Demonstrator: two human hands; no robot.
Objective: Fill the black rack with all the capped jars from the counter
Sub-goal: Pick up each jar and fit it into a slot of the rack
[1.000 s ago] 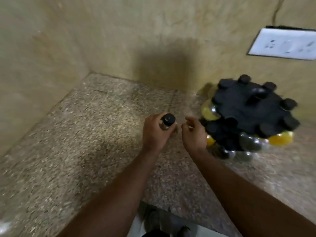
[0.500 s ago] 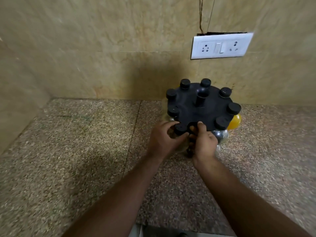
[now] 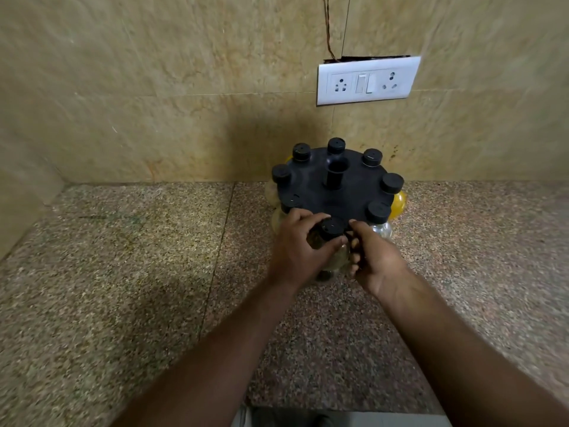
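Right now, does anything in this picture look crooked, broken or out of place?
Yes. The white switch plate on the wall sits tilted, with a dark gap above its top edge and a wire running up from it. Nothing looks spilled on the counter.

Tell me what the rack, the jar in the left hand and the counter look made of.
Black rack: matte black, moulded shape, likely plastic.
Jar in the left hand: see-through body, glass or clear plastic, unclear which; matte black cap, probably plastic.
Counter: speckled, faintly glossy stone, granite-like.
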